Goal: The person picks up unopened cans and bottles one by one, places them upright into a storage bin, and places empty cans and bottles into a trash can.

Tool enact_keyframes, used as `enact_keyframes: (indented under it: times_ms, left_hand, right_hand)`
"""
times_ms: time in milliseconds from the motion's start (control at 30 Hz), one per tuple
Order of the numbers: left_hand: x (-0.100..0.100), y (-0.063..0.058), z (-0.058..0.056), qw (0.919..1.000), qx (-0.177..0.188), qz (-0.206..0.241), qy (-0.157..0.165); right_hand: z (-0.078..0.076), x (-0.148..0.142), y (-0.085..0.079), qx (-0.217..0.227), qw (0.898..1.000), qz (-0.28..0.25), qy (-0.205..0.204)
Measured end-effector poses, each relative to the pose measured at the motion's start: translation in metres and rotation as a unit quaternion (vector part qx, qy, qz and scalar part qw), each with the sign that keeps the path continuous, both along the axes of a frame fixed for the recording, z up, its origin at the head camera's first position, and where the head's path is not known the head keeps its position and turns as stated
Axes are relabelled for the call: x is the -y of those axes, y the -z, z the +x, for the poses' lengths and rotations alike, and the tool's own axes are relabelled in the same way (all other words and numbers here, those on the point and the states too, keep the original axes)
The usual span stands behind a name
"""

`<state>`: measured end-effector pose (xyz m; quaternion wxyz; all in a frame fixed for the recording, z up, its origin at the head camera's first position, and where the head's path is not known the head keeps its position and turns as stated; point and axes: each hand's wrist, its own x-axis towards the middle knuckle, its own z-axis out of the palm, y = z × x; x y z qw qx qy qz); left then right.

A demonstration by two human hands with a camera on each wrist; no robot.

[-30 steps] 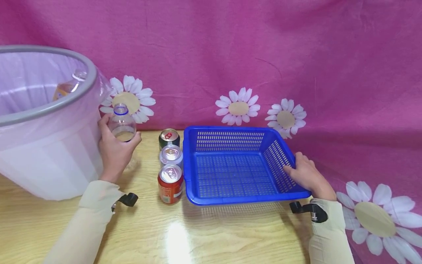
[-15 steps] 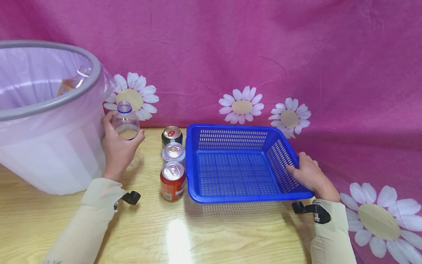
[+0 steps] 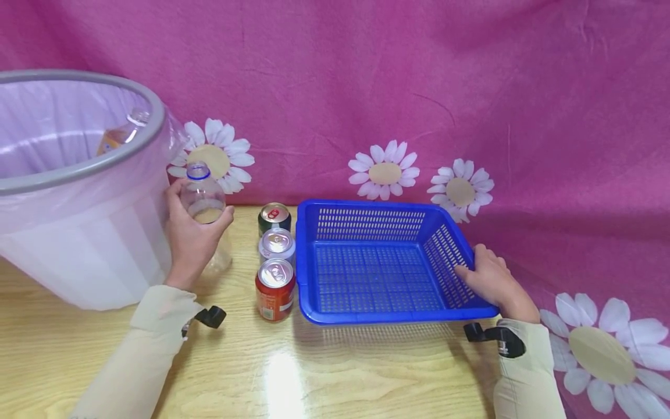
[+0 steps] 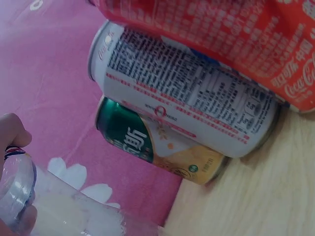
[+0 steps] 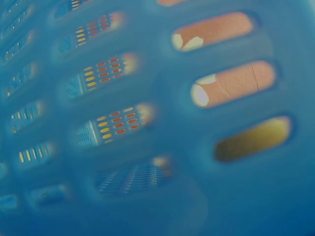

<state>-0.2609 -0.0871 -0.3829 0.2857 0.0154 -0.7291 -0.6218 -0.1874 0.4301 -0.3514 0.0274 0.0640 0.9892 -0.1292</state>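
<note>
My left hand (image 3: 191,238) grips a clear plastic bottle (image 3: 203,195) around its upper body. The bottle is upright, uncapped, with a blue ring below its mouth; whether its base touches the table cannot be told. Right of it stand three drink cans in a row: a dark green can (image 3: 274,218) at the back, a white can (image 3: 277,244), and a red can (image 3: 275,291) in front. My right hand (image 3: 494,282) holds the right rim of a blue plastic basket (image 3: 389,318), thumb inside, other fingers outside. The right wrist view shows the slotted basket wall (image 5: 147,206) close up.
A white waste bin (image 3: 89,250) with a grey rim and clear liner stands at the left. Inside lies another clear bottle (image 3: 125,131) with an orange label. Behind the wooden table (image 3: 230,372) hangs a pink cloth (image 3: 314,87) with white flowers.
The head view has shifted slightly, moving the scene a little to the right. Both hands keep their hold on the bottle and the basket, with no clear movement of their own.
</note>
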Motion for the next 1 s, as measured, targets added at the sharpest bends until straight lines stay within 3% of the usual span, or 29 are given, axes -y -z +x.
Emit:
enact_keyframes:
  times_ms: [300, 733, 1000]
  left_hand:
    - [-0.006, -0.010, 0.006, 0.9983, -0.041, -0.039, 0.013]
    - [-0.013, -0.016, 0.013, 0.9969, -0.061, -0.040, 0.028]
    - [-0.014, -0.019, 0.017, 0.9946, -0.072, -0.070, 0.028]
  right_hand:
    - [0.001, -0.001, -0.001, 0.001, 1.000, 0.000, 0.001]
    - [0.002, 0.000, -0.003, -0.004, 1.000, 0.004, -0.001]
    - [0.002, 0.002, -0.002, -0.007, 1.000, 0.003, 0.001]
